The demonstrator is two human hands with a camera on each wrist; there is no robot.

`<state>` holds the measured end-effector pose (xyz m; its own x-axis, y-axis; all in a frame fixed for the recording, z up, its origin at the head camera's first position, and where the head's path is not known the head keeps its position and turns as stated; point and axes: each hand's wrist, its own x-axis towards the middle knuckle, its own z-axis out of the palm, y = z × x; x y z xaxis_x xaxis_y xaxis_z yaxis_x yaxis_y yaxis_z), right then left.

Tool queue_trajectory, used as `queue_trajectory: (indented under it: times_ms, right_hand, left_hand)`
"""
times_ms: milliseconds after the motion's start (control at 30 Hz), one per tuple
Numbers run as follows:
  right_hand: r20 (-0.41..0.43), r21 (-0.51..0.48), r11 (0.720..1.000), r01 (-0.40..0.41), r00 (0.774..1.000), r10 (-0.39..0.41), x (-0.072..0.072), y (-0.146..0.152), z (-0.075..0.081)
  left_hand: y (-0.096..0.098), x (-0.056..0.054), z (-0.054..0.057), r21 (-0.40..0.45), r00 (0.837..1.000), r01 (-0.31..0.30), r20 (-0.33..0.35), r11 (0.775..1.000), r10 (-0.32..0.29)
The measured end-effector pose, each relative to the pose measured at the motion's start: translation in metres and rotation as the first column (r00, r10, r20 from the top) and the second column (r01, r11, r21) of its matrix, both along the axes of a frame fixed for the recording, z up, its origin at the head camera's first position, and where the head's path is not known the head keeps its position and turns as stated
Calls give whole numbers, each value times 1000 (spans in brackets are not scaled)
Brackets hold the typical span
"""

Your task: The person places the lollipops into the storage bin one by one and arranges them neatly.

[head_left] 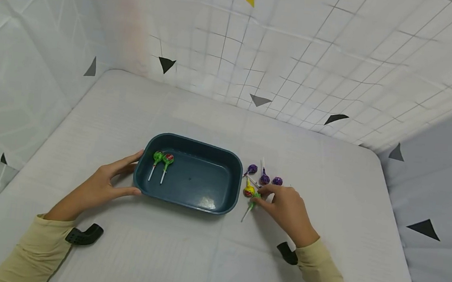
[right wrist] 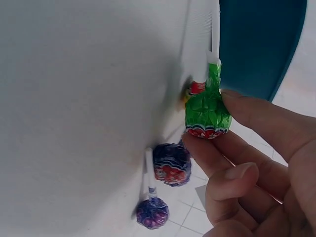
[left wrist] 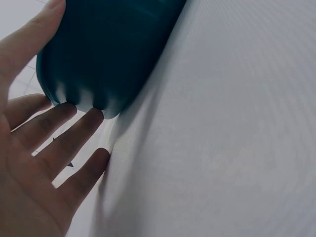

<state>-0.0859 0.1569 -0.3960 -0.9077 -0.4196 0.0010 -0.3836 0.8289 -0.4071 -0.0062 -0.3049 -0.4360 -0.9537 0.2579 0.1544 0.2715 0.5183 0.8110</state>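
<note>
A dark teal plastic tray (head_left: 190, 178) lies on the white-covered table. Two green-wrapped lollipops (head_left: 168, 159) lie at its left end. My left hand (head_left: 101, 186) spans that end, its fairly straight fingertips (left wrist: 98, 114) against the outer wall and the thumb at the near corner. Beside the tray's right end, my right hand (head_left: 285, 208) pinches a green lollipop (right wrist: 207, 111) by its wrapped head between thumb and fingers, its white stick pointing away from the palm. Right by it are a yellow lollipop (head_left: 248, 191) and several purple lollipops (head_left: 264, 179).
White cloth covers the table (head_left: 182, 259). Behind it rises a white curtain (head_left: 235, 46) with grid lines and triangles, and similar hangings stand at both sides. A black strap piece (head_left: 84, 234) sits at each wrist by the sleeve cuffs.
</note>
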Motion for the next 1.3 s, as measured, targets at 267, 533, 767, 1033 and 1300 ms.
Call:
queue_trajectory:
  times_ms: [267, 533, 767, 1033, 1300]
  right_hand:
    - [51, -59, 998, -4, 999, 7, -5, -1, 10]
    - [45, -45, 999, -25, 999, 27, -11, -3, 19]
    - [46, -68, 997, -21, 999, 24, -15, -6, 30]
    - [25, -82, 995, -49, 998, 51, -22, -10, 43]
    - [28, -84, 994, -64, 997, 66, -26, -16, 55]
  left_hand:
    - [0, 0, 0, -6, 1000, -6, 2, 1000, 6]
    - [0, 1, 0, 8, 1000, -1, 9, 1000, 1]
    - [0, 1, 0, 8, 1000, -6, 7, 1000, 6]
    - [0, 1, 1, -2, 1000, -11, 10, 1000, 11]
    - [0, 0, 1, 0, 1000, -10, 13, 1000, 10]
